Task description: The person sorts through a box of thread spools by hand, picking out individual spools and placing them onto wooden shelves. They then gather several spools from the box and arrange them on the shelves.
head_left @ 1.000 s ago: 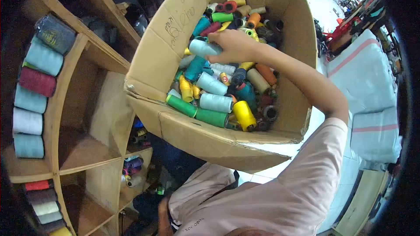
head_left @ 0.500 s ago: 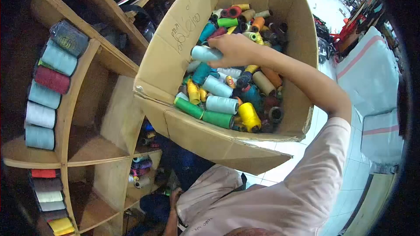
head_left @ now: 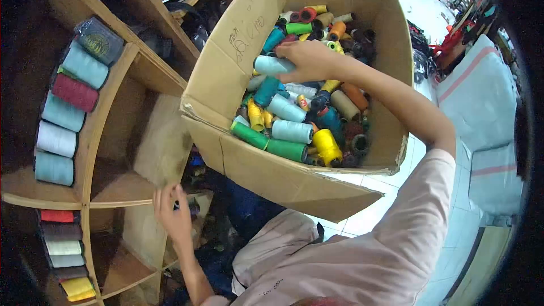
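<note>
The right hand [head_left: 311,59] clasps the pale blue spool [head_left: 271,65] in its fingers, axis pointing frame-left; left hand [head_left: 173,218], grip unclear, far lower left.

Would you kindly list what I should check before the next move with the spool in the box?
Right hand grips the light blue spool: ok, fingers closed round it.
Spool free of the pile in the cardboard box: cannot tell, others lie close beneath.
Box steady: cannot tell, support hidden.
Left hand free: cannot tell, fingers curled beside the wooden shelf.
Row of spools on the shelf: ok, side by side.
</note>
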Tool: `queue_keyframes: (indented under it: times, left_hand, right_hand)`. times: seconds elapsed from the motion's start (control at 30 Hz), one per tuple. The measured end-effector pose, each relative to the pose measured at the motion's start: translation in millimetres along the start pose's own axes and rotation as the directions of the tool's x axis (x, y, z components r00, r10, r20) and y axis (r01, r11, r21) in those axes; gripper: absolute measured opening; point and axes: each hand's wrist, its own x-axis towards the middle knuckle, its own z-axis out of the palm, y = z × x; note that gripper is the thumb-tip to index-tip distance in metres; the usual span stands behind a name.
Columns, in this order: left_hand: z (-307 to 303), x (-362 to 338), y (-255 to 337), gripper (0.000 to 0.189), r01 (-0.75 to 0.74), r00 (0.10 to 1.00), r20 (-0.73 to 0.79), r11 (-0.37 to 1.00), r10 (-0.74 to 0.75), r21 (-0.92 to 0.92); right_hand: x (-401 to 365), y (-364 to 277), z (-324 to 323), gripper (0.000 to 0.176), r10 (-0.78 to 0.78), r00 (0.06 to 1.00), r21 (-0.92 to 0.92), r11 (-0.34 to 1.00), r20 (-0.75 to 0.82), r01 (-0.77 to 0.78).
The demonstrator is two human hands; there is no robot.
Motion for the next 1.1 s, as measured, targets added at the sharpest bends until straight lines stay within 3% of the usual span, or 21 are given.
queue_keyframes:
  times: [0.03, 0.1, 0.17, 0.2, 0.27, 0.33, 0.4, 0.47, 0.53, 0.57, 0.6, 0.63, 0.67, 0.73, 0.77, 0.83, 0.87, 0.93, 1.0, 1.07, 1.1]
  left_hand:
    - [3.6, 19.4, 21.9, 0.007, -0.105, 0.993, -0.057, 0.993, 0.101, -0.056]
    - [9.3, 60.2, 66.3, 0.008, -0.311, 0.946, -0.138, 0.943, 0.295, -0.120]
    - [28.7, 106.0, 93.8, 0.014, -0.490, 0.868, -0.187, 0.853, 0.460, -0.178]
    - [43.0, 127.4, 105.1, 0.026, -0.468, 0.881, -0.146, 0.871, 0.449, -0.146]
    - [71.1, 158.7, 140.3, 0.040, -0.366, 0.928, -0.138, 0.782, 0.346, -0.504]
    - [92.6, 172.3, 146.8, 0.050, 0.000, 0.953, 0.210, 0.693, 0.218, -0.721]
    - [97.6, 170.2, 147.2, 0.050, -0.047, 0.920, 0.269, 0.764, 0.284, -0.644]
    - [103.1, 166.5, 148.6, 0.051, -0.098, 0.876, 0.341, 0.818, 0.342, -0.567]
    - [105.2, 161.2, 151.5, 0.048, -0.278, 0.864, 0.344, 0.917, 0.369, -0.285]
    - [104.4, 159.8, 153.9, 0.047, -0.283, 0.851, 0.420, 0.949, 0.315, -0.140]
    - [107.3, 159.2, 151.4, 0.047, -0.277, 0.849, 0.426, 0.950, 0.311, -0.142]
    - [111.1, 158.4, 146.9, 0.047, -0.293, 0.867, 0.369, 0.941, 0.336, -0.169]
    - [113.6, 157.7, 143.4, 0.046, -0.312, 0.880, 0.310, 0.930, 0.360, -0.196]
    - [109.7, 156.8, 142.8, 0.045, -0.302, 0.878, 0.322, 0.932, 0.354, -0.202]
    - [107.8, 156.0, 143.9, 0.046, -0.299, 0.866, 0.376, 0.944, 0.329, -0.139]
    - [110.9, 154.4, 142.9, 0.052, -0.326, 0.837, 0.437, 0.942, 0.329, -0.083]
    - [112.5, 153.3, 141.9, 0.052, -0.325, 0.834, 0.444, 0.942, 0.328, -0.086]
    - [113.8, 151.6, 139.6, 0.052, -0.321, 0.814, 0.460, 0.935, 0.354, -0.152]
    - [113.3, 150.1, 139.1, 0.052, -0.315, 0.806, 0.512, 0.948, 0.299, -0.058]
    - [116.6, 148.3, 135.9, 0.051, -0.359, 0.836, 0.451, 0.933, 0.311, 0.023]
    - [114.8, 143.8, 136.1, 0.052, -0.355, 0.855, 0.393, 0.934, 0.338, -0.030]
  right_hand:
    - [-0.4, 1.5, 1.3, 0.054, 0.009, 1.000, 0.000, 1.000, 0.002, -0.009]
    - [1.9, -0.5, 1.9, 0.053, -0.144, 0.986, 0.223, 0.962, -0.082, 0.159]
    - [2.8, -14.8, -2.5, 0.051, -0.188, 0.975, 0.341, 0.914, -0.119, 0.218]
    - [3.8, -23.4, -6.3, 0.049, -0.235, 0.958, 0.453, 0.844, -0.167, 0.286]
    - [5.3, -31.8, -7.7, 0.046, -0.233, 0.957, 0.514, 0.807, -0.174, 0.290]
    - [4.5, -29.6, -4.1, 0.044, -0.254, 0.944, 0.520, 0.788, -0.213, 0.329]
    - [0.0, -26.3, -4.4, 0.050, -0.219, 0.951, 0.536, 0.787, -0.218, 0.305]
    - [-0.6, -20.6, -2.5, 0.051, -0.313, 0.931, 0.515, 0.776, -0.186, 0.364]
    - [3.0, -14.9, 4.0, 0.051, -0.311, 0.945, 0.460, 0.827, -0.104, 0.323]
    - [7.2, -10.5, 7.6, 0.048, -0.248, 0.963, 0.463, 0.869, 0.104, 0.174]
    - [11.6, -4.5, 11.3, 0.045, -0.175, 0.936, 0.432, 0.901, 0.306, 0.028]
    - [11.8, -1.5, 17.7, 0.047, -0.165, 0.914, 0.284, 0.957, 0.371, 0.057]
    - [9.0, 5.1, 20.3, 0.051, -0.038, 0.801, 0.086, 0.996, 0.597, -0.016]
    - [-7.6, 16.8, 49.7, 0.058, 0.099, 0.771, -0.194, 0.981, 0.629, 0.032]
    - [-19.7, 18.1, 63.0, 0.058, 0.103, 0.770, -0.190, 0.982, 0.630, 0.024]
    - [-44.1, -2.6, 77.9, 0.071, -0.213, 0.796, -0.217, 0.893, 0.567, 0.394]
    - [-45.6, -1.5, 87.7, 0.071, -0.212, 0.794, -0.211, 0.896, 0.570, 0.391]
    - [-42.6, -12.6, 97.0, 0.091, -0.415, 0.749, -0.146, 0.819, 0.517, 0.555]
    - [-38.9, -12.8, 87.0, 0.095, -0.441, 0.709, -0.145, 0.786, 0.550, 0.601]
    - [-34.8, -15.8, 80.8, 0.095, -0.410, 0.677, -0.171, 0.767, 0.611, 0.619]
    - [-35.5, -15.9, 81.2, 0.087, -0.357, 0.699, -0.243, 0.760, 0.619, 0.603]
